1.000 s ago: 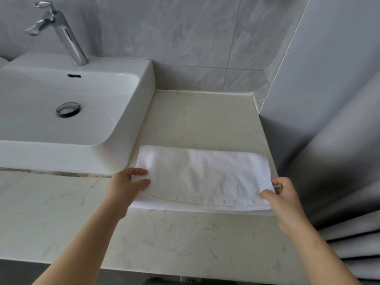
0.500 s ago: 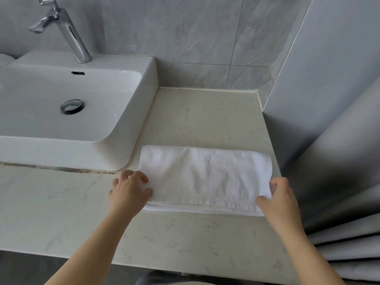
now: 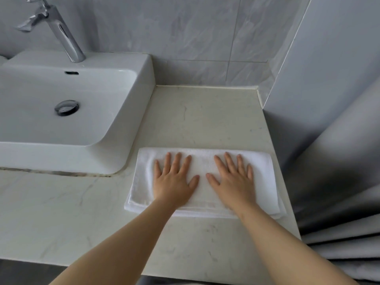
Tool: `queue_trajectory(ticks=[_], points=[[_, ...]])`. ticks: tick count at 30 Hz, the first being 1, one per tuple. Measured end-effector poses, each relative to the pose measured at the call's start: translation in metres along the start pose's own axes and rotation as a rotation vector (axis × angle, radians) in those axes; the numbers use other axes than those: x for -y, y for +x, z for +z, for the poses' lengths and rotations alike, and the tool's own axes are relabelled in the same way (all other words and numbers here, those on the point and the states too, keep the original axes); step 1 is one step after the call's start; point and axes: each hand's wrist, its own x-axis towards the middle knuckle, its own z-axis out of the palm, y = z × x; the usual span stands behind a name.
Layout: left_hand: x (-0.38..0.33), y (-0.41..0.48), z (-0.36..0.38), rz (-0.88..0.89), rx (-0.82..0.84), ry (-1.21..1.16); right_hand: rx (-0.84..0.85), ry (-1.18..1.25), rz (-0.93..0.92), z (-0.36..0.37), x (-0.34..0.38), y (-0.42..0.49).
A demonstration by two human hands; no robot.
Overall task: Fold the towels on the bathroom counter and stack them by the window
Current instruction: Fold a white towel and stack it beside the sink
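A white folded towel (image 3: pixel 203 167) lies flat on the pale marble counter (image 3: pixel 203 116), to the right of the sink. It shows several layers along its near edge. My left hand (image 3: pixel 174 179) presses flat on the towel's left half, fingers straight and spread. My right hand (image 3: pixel 233 177) lies flat on the right half in the same way. Neither hand grips the cloth.
A white rectangular sink (image 3: pixel 61 112) with a chrome tap (image 3: pixel 59 31) stands on the counter's left. Grey tiled wall (image 3: pixel 195 38) runs behind. A grey curtain (image 3: pixel 339 182) hangs at the right, past the counter's edge.
Both hands have let go of the towel's near corners and moved onto its top, now pressing flat. The towel stays in about the same spot.
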Motion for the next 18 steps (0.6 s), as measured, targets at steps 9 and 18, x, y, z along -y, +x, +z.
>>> queue_trajectory(ticks=[9, 18], points=[[0.028, 0.01, -0.005, -0.179, -0.054, -0.052, -0.007, -0.037, 0.136, -0.008, -0.034, 0.008], [0.058, 0.015, -0.007, -0.312, -0.112, -0.172, -0.069, 0.039, 0.307, -0.01, -0.056, 0.006]])
